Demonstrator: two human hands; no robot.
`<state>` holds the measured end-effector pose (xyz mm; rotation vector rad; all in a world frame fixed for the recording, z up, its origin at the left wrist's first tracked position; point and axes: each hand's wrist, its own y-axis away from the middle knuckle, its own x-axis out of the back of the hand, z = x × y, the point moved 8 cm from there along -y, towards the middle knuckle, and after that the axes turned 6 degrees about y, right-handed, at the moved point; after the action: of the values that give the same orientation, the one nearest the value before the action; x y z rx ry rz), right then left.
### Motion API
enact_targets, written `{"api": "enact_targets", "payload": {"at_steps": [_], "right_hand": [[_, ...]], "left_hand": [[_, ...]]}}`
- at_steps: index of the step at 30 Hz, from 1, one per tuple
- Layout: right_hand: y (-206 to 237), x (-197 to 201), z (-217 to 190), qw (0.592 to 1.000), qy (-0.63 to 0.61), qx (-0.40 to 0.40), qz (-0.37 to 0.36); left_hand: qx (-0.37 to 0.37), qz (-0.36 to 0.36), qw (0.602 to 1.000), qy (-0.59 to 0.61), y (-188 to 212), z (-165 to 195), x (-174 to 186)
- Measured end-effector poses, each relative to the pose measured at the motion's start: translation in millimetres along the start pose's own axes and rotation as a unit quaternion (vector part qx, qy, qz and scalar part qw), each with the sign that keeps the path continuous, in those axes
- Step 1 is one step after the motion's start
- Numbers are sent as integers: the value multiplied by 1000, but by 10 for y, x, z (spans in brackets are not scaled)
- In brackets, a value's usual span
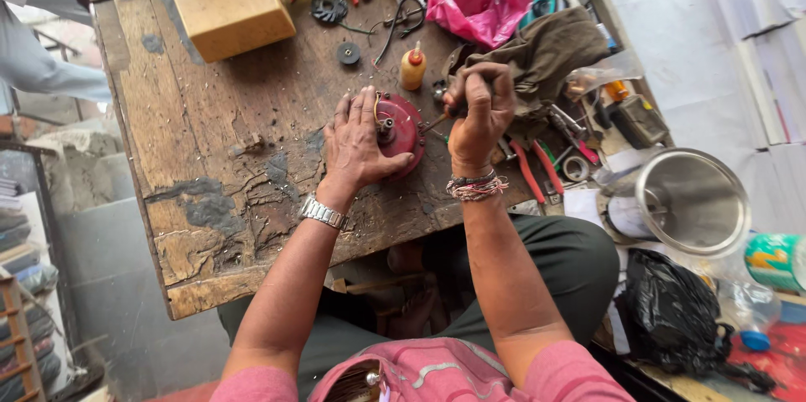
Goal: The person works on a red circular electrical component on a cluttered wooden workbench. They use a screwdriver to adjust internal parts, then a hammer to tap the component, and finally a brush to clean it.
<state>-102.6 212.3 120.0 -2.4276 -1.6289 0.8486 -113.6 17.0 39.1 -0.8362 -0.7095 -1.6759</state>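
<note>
The left hand lies flat, steadying the red motor housing, while the fisted right hand just to its right points a screwdriver leftward into it.

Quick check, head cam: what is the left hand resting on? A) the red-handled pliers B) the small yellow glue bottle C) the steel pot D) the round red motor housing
D: the left hand lies flat on the round red motor housing, while the right hand grips a screwdriver whose tip meets the housing.
</note>
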Motion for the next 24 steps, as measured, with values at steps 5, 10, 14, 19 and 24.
{"api": "enact_targets", "payload": {"at_steps": [5,10,14,19,24], "right_hand": [[-217,-89,233,976,-91,-117,-162],[-365,-318,6,914,-133,-155,-350],[-253,-102,-80,960,101,-128,-227],[-100,37,-290,992,36,-11,-121],[-73,105,-203,986,159,25,-33]], "left_hand": [[-42,40,998,2,-50,0,15],[-73,59,995,23,-62,101,99],[-42,28,998,22,13,74,76],[-13,-5,1000,3,17,41,26],[0,-3,1000,11,47,24,9]]}}
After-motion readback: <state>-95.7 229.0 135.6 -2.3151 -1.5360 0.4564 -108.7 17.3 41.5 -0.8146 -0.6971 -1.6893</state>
